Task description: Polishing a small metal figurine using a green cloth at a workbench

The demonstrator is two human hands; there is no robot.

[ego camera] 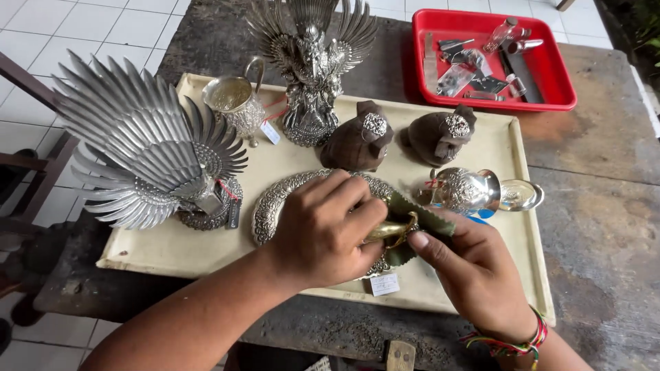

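- Cream tray (495, 148) laid across a worn dark bench, keeping the silver pieces together and off the rough top.
- Fan-tailed silver bird (148, 148) stood upright at the tray's left, wings clear.
- Left hand (323, 230) curled shut round a small brassy piece (392, 230), steadied above an oval embossed dish.
- Right hand (474, 271) pinching a green cloth (426, 218) against it, fingers closed.
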